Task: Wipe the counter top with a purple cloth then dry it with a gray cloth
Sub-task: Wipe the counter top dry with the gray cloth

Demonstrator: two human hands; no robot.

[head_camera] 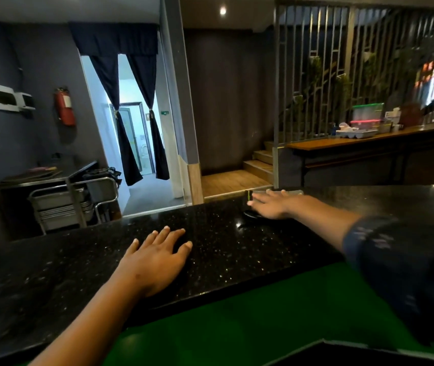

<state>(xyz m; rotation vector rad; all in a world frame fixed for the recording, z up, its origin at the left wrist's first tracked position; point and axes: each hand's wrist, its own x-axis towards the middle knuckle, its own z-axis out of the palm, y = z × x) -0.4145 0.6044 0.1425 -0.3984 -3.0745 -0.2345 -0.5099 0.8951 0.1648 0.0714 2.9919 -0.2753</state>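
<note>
The black speckled counter top (223, 241) runs across the view. My left hand (157, 257) lies flat on it near the front edge, fingers spread and straight, holding nothing. My right hand (270, 204) reaches to the counter's far edge with fingers stretched out. It rests on a flat gray cloth (289, 192) lying along that edge; a thin green strip shows at the cloth's left end. No purple cloth is in view. A dark patch under my right palm is too dim to identify.
A green surface (250, 318) lies below the counter's near edge. Beyond the counter are a metal trolley (73, 202) at left, a curtained doorway, wooden steps, and a long wooden table (369, 140) with boxes at right.
</note>
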